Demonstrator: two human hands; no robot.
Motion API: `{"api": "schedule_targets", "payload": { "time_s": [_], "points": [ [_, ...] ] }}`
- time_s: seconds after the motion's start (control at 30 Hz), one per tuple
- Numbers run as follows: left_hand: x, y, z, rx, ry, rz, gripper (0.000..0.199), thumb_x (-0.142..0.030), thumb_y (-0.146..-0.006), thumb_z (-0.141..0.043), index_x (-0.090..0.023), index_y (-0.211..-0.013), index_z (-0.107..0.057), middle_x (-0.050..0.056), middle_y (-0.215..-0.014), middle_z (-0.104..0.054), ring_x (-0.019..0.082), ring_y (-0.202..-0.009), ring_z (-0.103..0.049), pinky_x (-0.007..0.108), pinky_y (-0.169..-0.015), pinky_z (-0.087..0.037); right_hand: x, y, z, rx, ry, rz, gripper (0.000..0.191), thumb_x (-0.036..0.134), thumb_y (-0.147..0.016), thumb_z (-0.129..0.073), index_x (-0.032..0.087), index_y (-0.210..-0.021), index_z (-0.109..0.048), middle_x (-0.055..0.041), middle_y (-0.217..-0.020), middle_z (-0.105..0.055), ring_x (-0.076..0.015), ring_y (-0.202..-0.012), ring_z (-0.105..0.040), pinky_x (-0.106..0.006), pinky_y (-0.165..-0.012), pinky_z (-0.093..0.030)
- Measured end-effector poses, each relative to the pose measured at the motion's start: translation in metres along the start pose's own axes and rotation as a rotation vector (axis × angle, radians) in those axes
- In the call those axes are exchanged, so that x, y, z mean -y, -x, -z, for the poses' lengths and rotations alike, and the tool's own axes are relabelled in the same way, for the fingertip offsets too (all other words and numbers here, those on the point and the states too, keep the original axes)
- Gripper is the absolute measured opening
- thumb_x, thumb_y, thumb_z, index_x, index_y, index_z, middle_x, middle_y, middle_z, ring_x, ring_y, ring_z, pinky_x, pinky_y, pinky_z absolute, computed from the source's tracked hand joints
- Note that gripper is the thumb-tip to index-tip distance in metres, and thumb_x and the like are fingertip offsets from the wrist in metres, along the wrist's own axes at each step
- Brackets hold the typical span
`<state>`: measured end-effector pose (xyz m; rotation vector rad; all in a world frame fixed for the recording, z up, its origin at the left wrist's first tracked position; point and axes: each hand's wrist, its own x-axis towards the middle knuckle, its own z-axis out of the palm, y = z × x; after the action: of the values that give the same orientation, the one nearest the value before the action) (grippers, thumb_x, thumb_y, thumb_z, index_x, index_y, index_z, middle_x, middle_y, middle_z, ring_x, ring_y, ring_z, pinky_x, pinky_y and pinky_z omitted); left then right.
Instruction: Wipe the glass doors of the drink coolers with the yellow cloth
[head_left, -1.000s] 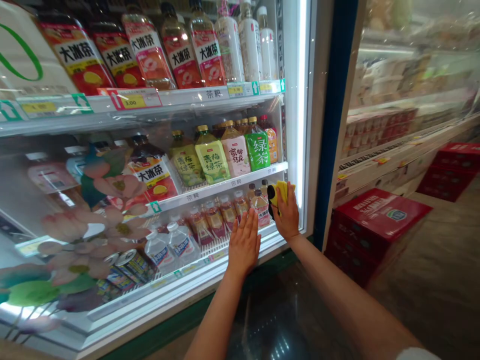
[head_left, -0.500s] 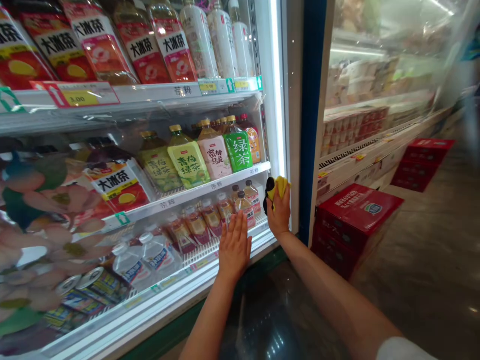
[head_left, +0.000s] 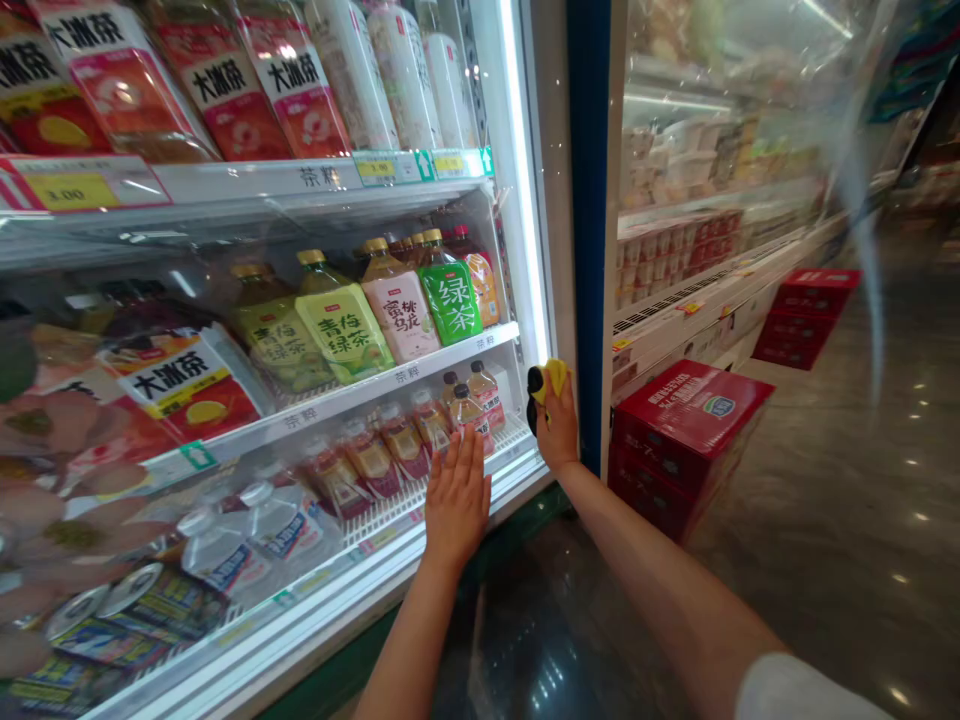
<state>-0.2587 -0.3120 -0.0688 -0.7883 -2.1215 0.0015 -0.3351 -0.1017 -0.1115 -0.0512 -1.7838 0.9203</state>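
Observation:
My right hand (head_left: 556,430) grips a crumpled, cloth-like yellow-and-black thing (head_left: 553,380) against the lower right edge of the glass front of a lit drinks cooler (head_left: 529,240). Its exact kind does not show. To the left, my left hand (head_left: 456,495) lies flat, fingers stretched, at the same glass; whether the palm touches is hidden. Behind the glass by its fingertips stand small drink bottles (head_left: 471,415) on the bottom shelf. A green tea bottle (head_left: 450,300) and a pink-labelled bottle (head_left: 403,315) stand on the shelf above.
Large iced tea bottles (head_left: 300,85) line the top shelf. Cans (head_left: 142,610) lie low on the left, near flower decals (head_left: 67,530) on the glass. Right of the blue post (head_left: 589,250), red cartons (head_left: 686,430) are stacked on the floor beside an open chiller (head_left: 675,295).
The view has turned slightly to the right, so the cooler and cartons shift left in the picture. My right hand keeps hold of the yellow-and-black thing near the glass edge; my left hand stays flat.

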Motion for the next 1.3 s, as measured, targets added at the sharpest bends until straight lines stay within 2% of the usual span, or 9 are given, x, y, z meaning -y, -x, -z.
{"api": "schedule_targets", "payload": {
  "time_s": [0.13,0.23,0.37,0.43,0.53,0.7,0.97,1.13,1.3],
  "points": [
    [0.002,0.001,0.003,0.021,-0.021,-0.015,0.079,-0.024,-0.102,-0.048,-0.021,-0.164,0.0,0.008,-0.164,-0.033,0.024,-0.155,-0.027,0.043,-0.131,-0.009,-0.002,0.026,-0.002,-0.054,-0.033,-0.267,0.052,0.032,-0.105,-0.037,0.014,-0.152,-0.046,-0.0178,-0.171,-0.018,-0.0357,-0.159,-0.012,-0.065,-0.124,-0.025],
    [0.001,0.002,0.001,0.021,-0.021,-0.022,0.079,-0.023,-0.102,-0.048,-0.02,-0.164,0.001,0.009,-0.164,-0.034,0.024,-0.155,-0.027,0.044,-0.131,-0.01,0.01,0.039,-0.006,0.013,-0.032,-0.171,0.054,0.033,-0.104,-0.037,0.019,-0.156,-0.04,-0.0133,-0.173,-0.01,-0.032,-0.159,-0.011,-0.057,-0.124,-0.03],
    [-0.002,0.001,-0.002,0.015,-0.022,-0.033,0.078,-0.023,-0.102,-0.047,-0.019,-0.165,-0.001,0.01,-0.163,-0.035,0.024,-0.155,-0.026,0.044,-0.131,-0.01,0.005,0.011,-0.007,0.025,-0.02,-0.018,0.056,0.028,-0.104,-0.034,0.023,-0.16,-0.032,-0.0068,-0.174,-0.006,-0.0256,-0.16,-0.009,-0.049,-0.126,-0.03],
    [-0.003,0.002,-0.002,0.008,-0.022,-0.04,0.077,-0.023,-0.103,-0.047,-0.019,-0.165,-0.002,0.009,-0.163,-0.035,0.024,-0.156,-0.024,0.044,-0.131,-0.009,-0.009,0.005,-0.007,-0.038,-0.008,-0.069,0.055,0.029,-0.104,-0.035,0.022,-0.159,-0.035,-0.0099,-0.173,-0.013,-0.0267,-0.16,-0.012,-0.052,-0.126,-0.028],
    [-0.002,0.005,-0.001,0.018,-0.002,-0.042,0.075,-0.024,-0.103,-0.046,-0.018,-0.165,-0.004,0.009,-0.163,-0.035,0.024,-0.157,-0.022,0.044,-0.131,-0.009,-0.025,0.031,-0.015,-0.145,0.002,-0.205,0.053,0.033,-0.104,-0.036,0.016,-0.155,-0.041,-0.0177,-0.169,-0.023,-0.0292,-0.159,-0.015,-0.056,-0.125,-0.027],
    [-0.002,0.016,-0.007,0.058,0.045,-0.053,0.074,-0.025,-0.103,-0.046,-0.019,-0.165,-0.006,0.011,-0.163,-0.036,0.025,-0.155,-0.026,0.045,-0.131,-0.009,-0.012,0.083,-0.034,-0.137,-0.006,-0.257,0.056,0.033,-0.103,-0.038,0.012,-0.155,-0.038,-0.0226,-0.167,-0.024,-0.0289,-0.16,-0.013,-0.056,-0.124,-0.03],
    [0.009,0.044,-0.009,0.093,0.018,-0.042,0.074,-0.023,-0.102,-0.046,-0.02,-0.164,-0.004,0.01,-0.162,-0.037,0.025,-0.153,-0.033,0.046,-0.13,-0.004,-0.018,0.07,-0.025,-0.125,-0.02,-0.39,0.053,0.036,-0.102,-0.037,0.011,-0.147,-0.048,-0.024,-0.165,-0.027,-0.0322,-0.158,-0.02,-0.058,-0.124,-0.026],
    [0.024,0.065,-0.002,0.116,0.008,-0.056,0.074,-0.02,-0.101,-0.045,-0.02,-0.163,-0.004,0.008,-0.16,-0.04,0.024,-0.151,-0.037,0.043,-0.131,-0.001,0.028,0.099,-0.045,-0.107,-0.021,-0.37,0.056,0.032,-0.103,-0.037,0.015,-0.157,-0.036,-0.0187,-0.17,-0.016,-0.0299,-0.16,-0.005,-0.06,-0.125,-0.023],
    [0.041,0.079,0.01,0.082,0.0,-0.05,0.074,-0.019,-0.1,-0.047,-0.02,-0.163,-0.009,0.01,-0.158,-0.043,0.022,-0.151,-0.036,0.042,-0.131,-0.002,0.068,0.113,-0.045,0.084,0.058,-0.073,0.069,0.026,-0.101,-0.045,0.023,-0.165,-0.017,-0.0111,-0.174,0.006,-0.0346,-0.16,0.003,-0.061,-0.124,-0.029]
  ]
}}
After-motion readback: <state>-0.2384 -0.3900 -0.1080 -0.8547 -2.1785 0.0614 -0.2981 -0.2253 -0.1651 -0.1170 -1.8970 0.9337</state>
